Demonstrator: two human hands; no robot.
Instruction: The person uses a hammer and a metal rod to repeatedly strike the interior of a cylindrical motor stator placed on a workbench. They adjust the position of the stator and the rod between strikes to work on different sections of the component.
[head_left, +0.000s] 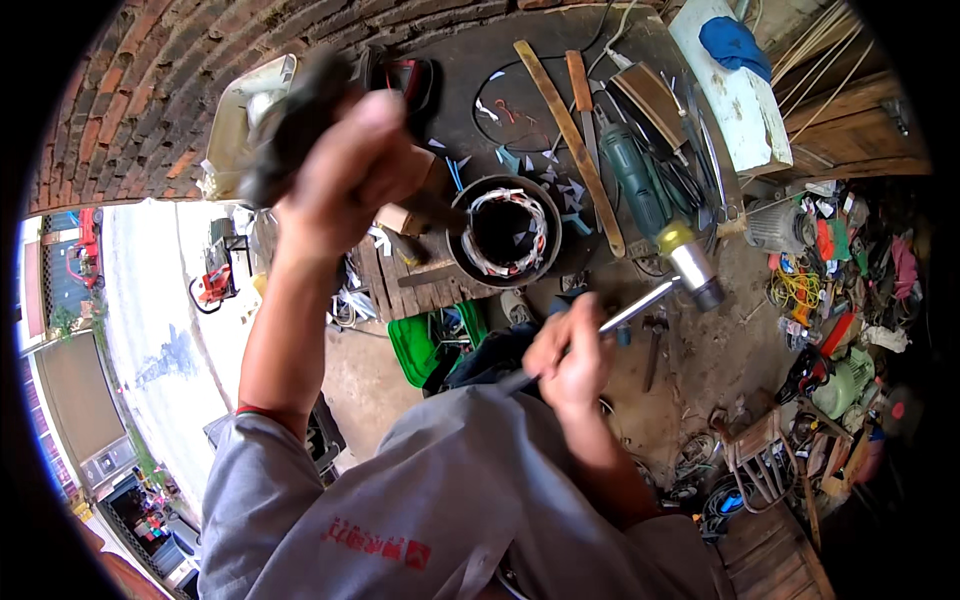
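Note:
My left hand (350,170) is raised at upper left, fingers closed on a blurred dark tool (296,128); a bar extends from near this hand toward a round motor housing (455,240), though their connection is unclear. Inside the housing is a ring of white and red windings (500,265). My right hand (568,355) grips the metal handle of a mallet (685,262) with a yellow and black head, held out to the right of the housing. Small pale paper wedges (572,195) lie beside the housing on the dark bench (460,70).
Along the bench lie a wooden strip (570,140), a file (585,100) and a green power tool (630,170). A plastic tub (235,120) sits at back left. A green case (410,345) is below. Piled clutter (840,390) fills the right; a brick wall (150,90) rises left.

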